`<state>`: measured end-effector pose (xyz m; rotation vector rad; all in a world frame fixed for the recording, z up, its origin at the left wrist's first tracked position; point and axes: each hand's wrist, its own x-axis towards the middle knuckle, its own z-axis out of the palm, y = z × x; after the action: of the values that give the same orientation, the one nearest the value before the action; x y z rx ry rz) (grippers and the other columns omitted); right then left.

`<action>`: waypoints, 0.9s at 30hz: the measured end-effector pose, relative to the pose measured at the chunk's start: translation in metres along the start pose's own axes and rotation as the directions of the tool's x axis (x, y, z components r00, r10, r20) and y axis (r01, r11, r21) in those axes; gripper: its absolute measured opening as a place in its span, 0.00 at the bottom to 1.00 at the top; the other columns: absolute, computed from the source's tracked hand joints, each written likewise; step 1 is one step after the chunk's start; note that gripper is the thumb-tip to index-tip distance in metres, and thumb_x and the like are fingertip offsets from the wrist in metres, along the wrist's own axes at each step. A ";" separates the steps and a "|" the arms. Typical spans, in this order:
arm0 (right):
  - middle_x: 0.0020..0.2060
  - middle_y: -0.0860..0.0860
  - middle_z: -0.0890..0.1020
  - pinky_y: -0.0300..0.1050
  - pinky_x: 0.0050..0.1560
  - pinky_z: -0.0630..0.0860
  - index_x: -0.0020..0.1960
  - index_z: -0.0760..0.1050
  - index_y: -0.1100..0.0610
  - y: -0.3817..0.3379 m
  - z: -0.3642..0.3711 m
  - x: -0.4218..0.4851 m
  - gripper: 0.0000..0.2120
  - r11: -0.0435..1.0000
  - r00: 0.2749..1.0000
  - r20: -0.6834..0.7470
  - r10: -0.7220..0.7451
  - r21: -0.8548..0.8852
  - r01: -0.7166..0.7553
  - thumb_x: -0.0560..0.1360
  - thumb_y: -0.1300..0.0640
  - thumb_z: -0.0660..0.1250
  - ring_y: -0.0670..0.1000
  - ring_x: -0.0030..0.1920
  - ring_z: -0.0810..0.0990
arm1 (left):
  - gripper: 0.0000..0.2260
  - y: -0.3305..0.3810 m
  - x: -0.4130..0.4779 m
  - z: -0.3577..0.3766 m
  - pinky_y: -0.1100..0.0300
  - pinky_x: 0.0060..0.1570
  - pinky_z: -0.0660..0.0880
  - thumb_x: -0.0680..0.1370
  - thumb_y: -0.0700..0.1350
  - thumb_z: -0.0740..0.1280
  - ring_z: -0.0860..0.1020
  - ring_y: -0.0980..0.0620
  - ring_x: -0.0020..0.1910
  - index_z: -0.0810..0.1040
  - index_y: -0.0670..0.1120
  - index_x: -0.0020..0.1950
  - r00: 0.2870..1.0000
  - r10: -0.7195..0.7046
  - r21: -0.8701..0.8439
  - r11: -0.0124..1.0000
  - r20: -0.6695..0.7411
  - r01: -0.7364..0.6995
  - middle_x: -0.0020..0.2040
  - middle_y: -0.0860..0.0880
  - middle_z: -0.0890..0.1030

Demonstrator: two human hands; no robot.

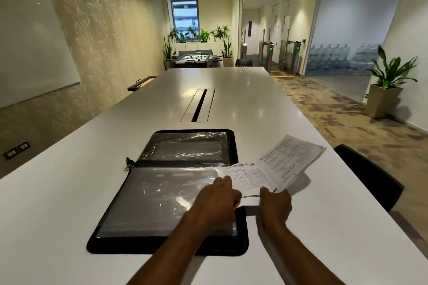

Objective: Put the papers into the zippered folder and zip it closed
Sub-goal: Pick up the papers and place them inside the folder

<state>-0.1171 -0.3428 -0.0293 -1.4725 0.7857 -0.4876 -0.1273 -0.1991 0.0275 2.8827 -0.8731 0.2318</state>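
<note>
On the white table (69,203), open zippered folder (162,203), both hands (217,201) holding printed papers (278,169), text illegible

folder (240,233): black | papers (278,166): white, black print | table (69,203): white

You have one zippered folder (166,194) lying open on one long white table (231,99), one stack of printed papers (278,166), and two hands: your left hand (217,201) and right hand (275,203). One black chair (370,180) stands beside the table, and one cable slot (199,105) sits in it.
</note>
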 end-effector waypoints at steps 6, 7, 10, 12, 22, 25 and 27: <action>0.54 0.55 0.84 0.53 0.52 0.79 0.58 0.78 0.55 -0.003 -0.001 -0.002 0.15 0.997 0.997 -0.006 0.076 0.006 -0.076 0.71 0.60 0.67 0.60 0.48 0.81 | 0.03 0.002 -0.009 0.001 0.58 0.36 0.64 0.69 0.45 0.67 0.70 0.49 0.48 0.74 0.50 0.41 0.999 0.033 -0.050 0.998 0.042 -0.031 0.46 0.48 0.71; 0.54 0.55 0.84 0.52 0.52 0.78 0.58 0.77 0.55 -0.003 0.000 -0.003 0.15 0.998 0.998 -0.003 0.065 -0.004 -0.065 0.71 0.60 0.67 0.60 0.49 0.81 | 0.03 0.002 -0.009 0.002 0.58 0.36 0.64 0.69 0.45 0.67 0.70 0.49 0.48 0.74 0.50 0.41 0.999 0.032 -0.045 0.999 0.033 -0.031 0.46 0.48 0.71; 0.53 0.53 0.84 0.54 0.53 0.79 0.58 0.77 0.52 0.000 0.004 -0.012 0.16 0.999 0.999 0.005 0.039 -0.005 -0.039 0.71 0.58 0.66 0.59 0.49 0.82 | 0.04 0.003 -0.010 0.002 0.57 0.36 0.66 0.70 0.46 0.66 0.70 0.48 0.48 0.74 0.49 0.43 0.999 0.035 -0.014 0.999 0.006 -0.035 0.48 0.48 0.72; 0.53 0.52 0.84 0.56 0.53 0.80 0.58 0.76 0.50 0.003 0.006 -0.017 0.16 0.999 0.999 0.014 0.043 0.019 -0.043 0.70 0.58 0.66 0.58 0.48 0.82 | 0.04 0.005 -0.008 0.001 0.56 0.37 0.66 0.71 0.46 0.65 0.71 0.47 0.47 0.74 0.49 0.44 0.999 0.041 -0.005 0.999 -0.019 -0.041 0.48 0.48 0.72; 0.50 0.46 0.85 0.51 0.54 0.79 0.58 0.79 0.49 0.020 0.015 -0.044 0.16 0.964 0.987 0.149 0.057 0.247 -0.093 0.72 0.60 0.70 0.52 0.49 0.84 | 0.40 -0.020 -0.022 0.035 0.46 0.74 0.50 0.71 0.49 0.63 0.51 0.47 0.76 0.47 0.48 0.78 1.000 0.014 -0.033 0.999 -0.009 -0.015 0.78 0.45 0.53; 0.52 0.50 0.85 0.56 0.56 0.80 0.62 0.78 0.52 0.021 0.014 -0.047 0.20 0.948 0.967 0.242 0.086 0.278 -0.154 0.72 0.63 0.71 0.54 0.50 0.84 | 0.37 -0.020 -0.025 0.050 0.50 0.76 0.47 0.77 0.45 0.64 0.50 0.45 0.77 0.43 0.43 0.78 0.997 -0.082 0.024 0.996 -0.016 0.082 0.79 0.41 0.49; 0.51 0.50 0.85 0.54 0.53 0.81 0.61 0.78 0.52 0.021 0.012 -0.049 0.20 0.941 0.951 0.300 0.077 0.292 -0.168 0.72 0.65 0.71 0.53 0.49 0.85 | 0.33 -0.017 -0.026 0.055 0.52 0.75 0.50 0.78 0.42 0.63 0.54 0.44 0.76 0.49 0.42 0.78 0.993 -0.100 -0.008 0.995 -0.063 0.099 0.78 0.40 0.54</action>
<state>-0.1447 -0.2980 -0.0430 -1.1536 0.5380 -0.2800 -0.1332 -0.1801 -0.0323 2.8873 -0.7160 0.3088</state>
